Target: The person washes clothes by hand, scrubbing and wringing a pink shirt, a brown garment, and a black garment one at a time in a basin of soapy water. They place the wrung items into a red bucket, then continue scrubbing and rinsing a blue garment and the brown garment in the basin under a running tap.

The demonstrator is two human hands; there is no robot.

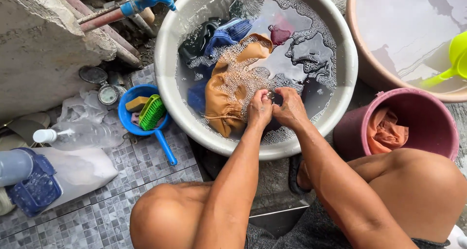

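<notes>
Left hand point(259, 110) and right hand point(290, 108) (both closed) grip dark cloth point(275, 99).

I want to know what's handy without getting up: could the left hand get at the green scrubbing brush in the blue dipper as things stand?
Probably yes. The green brush lies on top in the blue dipper, uncovered, just outside the basin's rim on the left hand's side. That hand is busy gripping dark cloth with the right hand.

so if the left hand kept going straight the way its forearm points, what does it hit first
Likely the dark wet cloth that the left hand already grips together with the right hand. Beyond it lie soapy water and the far wall of the round white plastic basin; depth is unclear.
</notes>
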